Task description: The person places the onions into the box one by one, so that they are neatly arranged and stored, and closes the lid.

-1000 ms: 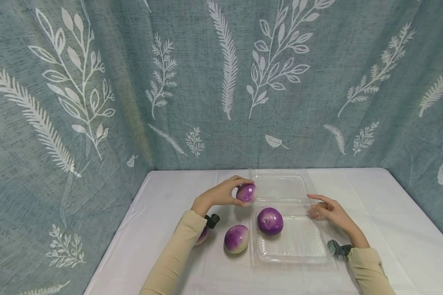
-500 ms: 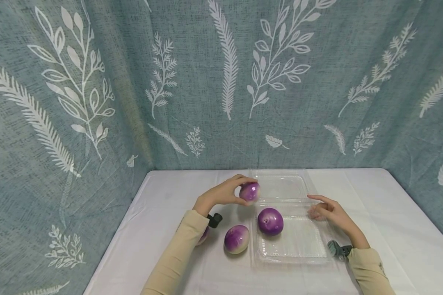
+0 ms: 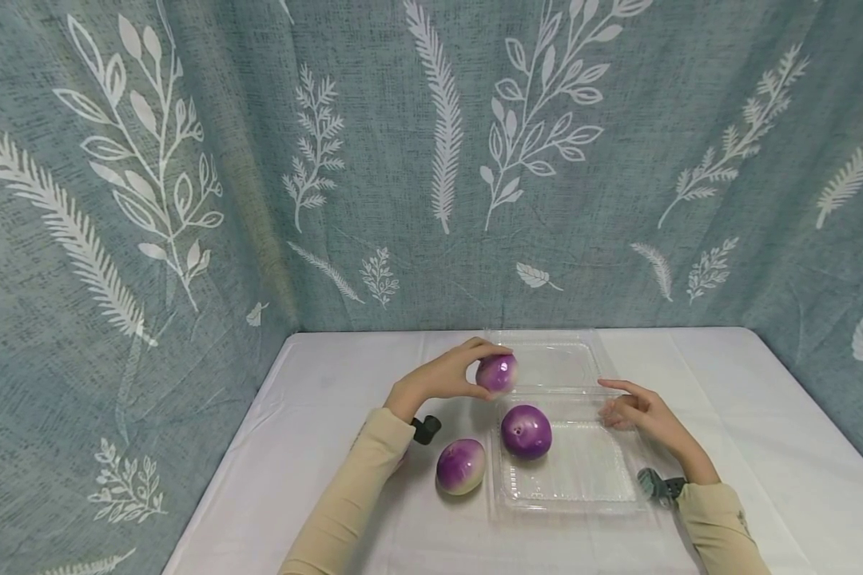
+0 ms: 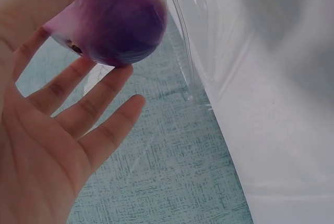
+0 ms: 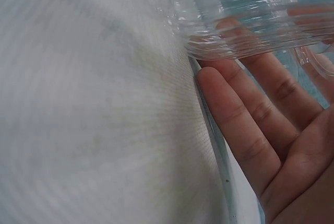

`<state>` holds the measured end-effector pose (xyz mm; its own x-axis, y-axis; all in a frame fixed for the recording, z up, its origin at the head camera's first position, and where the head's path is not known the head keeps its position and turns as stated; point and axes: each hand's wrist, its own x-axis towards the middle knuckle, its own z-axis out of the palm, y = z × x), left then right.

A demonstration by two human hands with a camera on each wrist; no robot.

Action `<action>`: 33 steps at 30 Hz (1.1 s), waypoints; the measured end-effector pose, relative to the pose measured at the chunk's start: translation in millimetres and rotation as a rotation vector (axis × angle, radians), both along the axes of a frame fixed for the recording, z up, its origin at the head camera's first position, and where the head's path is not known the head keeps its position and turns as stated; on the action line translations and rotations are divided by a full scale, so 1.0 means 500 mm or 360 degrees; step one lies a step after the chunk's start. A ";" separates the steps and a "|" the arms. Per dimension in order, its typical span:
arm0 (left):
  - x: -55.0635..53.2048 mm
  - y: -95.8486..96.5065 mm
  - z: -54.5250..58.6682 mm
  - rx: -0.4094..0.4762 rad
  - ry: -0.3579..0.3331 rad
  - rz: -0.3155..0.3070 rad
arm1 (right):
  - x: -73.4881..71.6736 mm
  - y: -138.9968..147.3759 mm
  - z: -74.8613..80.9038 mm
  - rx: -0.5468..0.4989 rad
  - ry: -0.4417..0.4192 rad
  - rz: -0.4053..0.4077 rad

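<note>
In the head view my left hand (image 3: 442, 374) holds a glossy purple-and-white turnip (image 3: 499, 373) between thumb and fingertips, at the left edge of the clear plastic clamshell box (image 3: 575, 507). The left wrist view shows this turnip (image 4: 125, 20) close up, with a small brown spot and the lower fingers spread out straight beneath it. A darker purple turnip (image 3: 526, 432) sits inside the box at its left. My right hand (image 3: 643, 415) is at the box's right side; in the right wrist view its straight fingers (image 5: 235, 112) rest against the outer plastic wall (image 5: 250, 41).
Another turnip (image 3: 461, 466) lies on the white tablecloth (image 3: 316, 375) just left of the box. A sliver of a further one shows by the left sleeve (image 3: 363, 479). The box's lid (image 3: 546, 363) lies opened toward the back, before a patterned blue curtain (image 3: 417, 271).
My left hand has moved a little to the right with the turnip, bringing it over the box's left edge. The right hand and the box have stayed put.
</note>
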<state>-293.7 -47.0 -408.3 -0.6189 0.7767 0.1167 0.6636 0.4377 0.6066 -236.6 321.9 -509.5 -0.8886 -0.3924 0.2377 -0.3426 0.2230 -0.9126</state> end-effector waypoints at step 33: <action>0.003 0.045 0.005 -0.0040 0.0036 -0.0087 | -0.001 -0.002 -0.003 -0.0010 -0.0048 -0.0028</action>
<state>-292.2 -24.6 -405.8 -0.5727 0.8124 0.1100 0.7005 0.4152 0.5805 -237.3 320.8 -510.8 -0.9021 -0.3754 0.2130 -0.3110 0.2232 -0.9238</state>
